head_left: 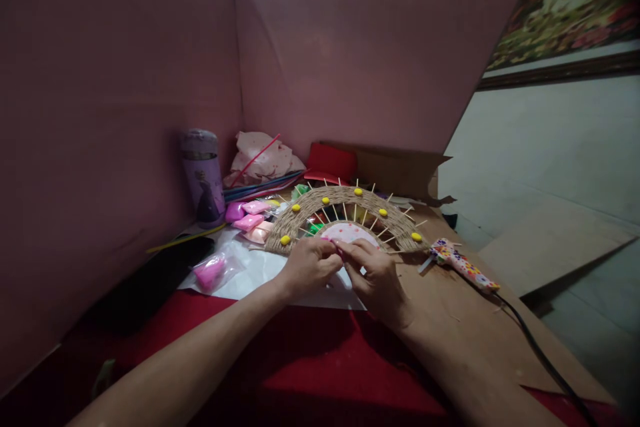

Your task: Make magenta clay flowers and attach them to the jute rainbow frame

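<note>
My left hand (311, 265) and my right hand (376, 278) meet fingertip to fingertip, both closed in a pinch. Between them shows a little bit of pink modelling clay (339, 248), mostly hidden by the fingers. Just beyond the hands lies a half-round fan-shaped craft piece (343, 197), with a twine-woven band, thin sticks poking out and several yellow dots (359, 192) on it. Its inner half circle is covered in pale dotted cloth (350, 232). A clear bag of bright pink clay (210, 272) rests on white paper (250, 260), left of my left hand.
Packets of pink clay (249, 221) lie left of the craft piece, near a purple tumbler (204, 180). A flower-patterned glue gun (465, 265) with a black cord rests on brown cardboard (450, 320) at right. Pink panels (350, 67) stand behind and at left.
</note>
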The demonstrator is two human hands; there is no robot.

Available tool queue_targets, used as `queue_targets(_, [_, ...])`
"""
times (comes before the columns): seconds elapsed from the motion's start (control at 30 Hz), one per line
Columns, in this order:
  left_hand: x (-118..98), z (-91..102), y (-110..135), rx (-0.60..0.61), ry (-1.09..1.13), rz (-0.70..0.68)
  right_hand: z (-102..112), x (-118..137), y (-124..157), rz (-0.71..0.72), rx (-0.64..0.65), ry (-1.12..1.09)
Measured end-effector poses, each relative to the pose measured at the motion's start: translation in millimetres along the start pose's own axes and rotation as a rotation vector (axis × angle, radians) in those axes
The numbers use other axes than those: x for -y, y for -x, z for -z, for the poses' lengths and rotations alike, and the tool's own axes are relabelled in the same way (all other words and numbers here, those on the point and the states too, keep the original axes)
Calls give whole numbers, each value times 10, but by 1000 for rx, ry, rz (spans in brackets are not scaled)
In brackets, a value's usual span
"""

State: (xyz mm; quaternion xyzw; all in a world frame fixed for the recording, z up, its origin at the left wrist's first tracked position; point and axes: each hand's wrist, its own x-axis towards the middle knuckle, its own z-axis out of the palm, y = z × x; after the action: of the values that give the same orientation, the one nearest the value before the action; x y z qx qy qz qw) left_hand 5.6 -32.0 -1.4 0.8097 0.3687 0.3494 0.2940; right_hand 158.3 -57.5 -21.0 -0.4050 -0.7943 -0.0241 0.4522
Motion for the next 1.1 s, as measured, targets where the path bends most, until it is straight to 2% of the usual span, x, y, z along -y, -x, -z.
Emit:
queue_targets(0.13, [-24, -6, 9, -42, 28, -23, 3, -18, -27, -62, -72, -117])
queue_targets(0.2, [-35, 21, 3, -165, 78, -17, 5, -32, -47, -143, -117, -235])
queue_targets(0.3, [-21, 91, -33, -443, 117, -9, 1, -41, -77, -283, -185, -467])
queue_targets(0.37, [11, 133, -74, -543, 161, 10, 1, -32, -95, -337, -211, -592])
queue_targets(0.4, [30, 146, -94, -552, 210, 36, 3, -24, -103, -355, -220, -638])
queue_targets(0.47, [59, 154, -123, -496, 386, 134, 10, -9, -117, -387, -237, -700])
queue_targets(0.5, [66, 150, -130, -424, 514, 197, 14, -4, -122, -401, -246, -719])
queue_targets(0.6, [63, 118, -118, -118, 914, 376, 19, -9, -130, -434, -262, -743])
queue_targets(0.63, [59, 105, -108, -32, 1000, 404, 18, -17, -131, -442, -264, -748])
queue_targets(0.7, [54, 83, -87, 46, 1067, 400, 11, -34, -130, -460, -261, -751])
queue_targets(0.83, [51, 70, -71, 8, 1008, 302, 1, -49, -123, -486, -225, -756])
queue_targets(1.1, [52, 89, -84, -32, 935, 216, 1, -36, -114, -455, -172, -787])
